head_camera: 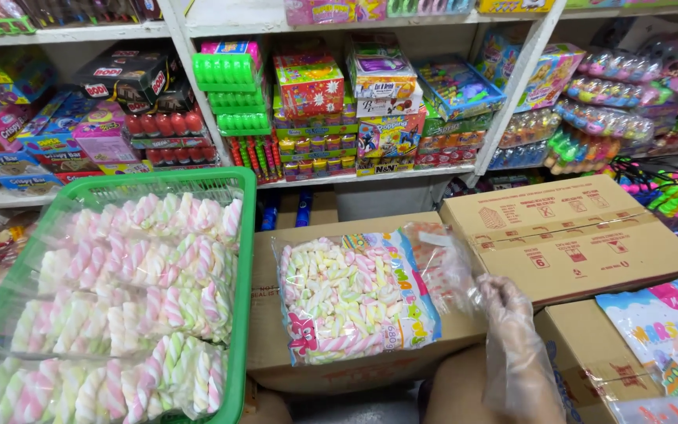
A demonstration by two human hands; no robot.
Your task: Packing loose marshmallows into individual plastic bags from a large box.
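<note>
Clear pastel marshmallow bag (pixel 355 297) atop brown carton (pixel 276 314)

A basket (pixel 241 314) of marshmallow packs fills the lower left of the frame. Right of it, a marshmallow bag (pixel 355 298) lies on a cardboard box (pixel 276 314). A gloved right hand (pixel 512 345) touches the bag's right edge. Shelves (pixel 355 177) stand behind.

Bright, even overhead shop light, soft shadows, mild plastic glare, slight wide-angle bending at the edges.

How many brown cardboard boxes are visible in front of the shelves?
3: one under the marshmallow bag, one closed behind it to the right, one lower right. Others may be hidden.
</note>
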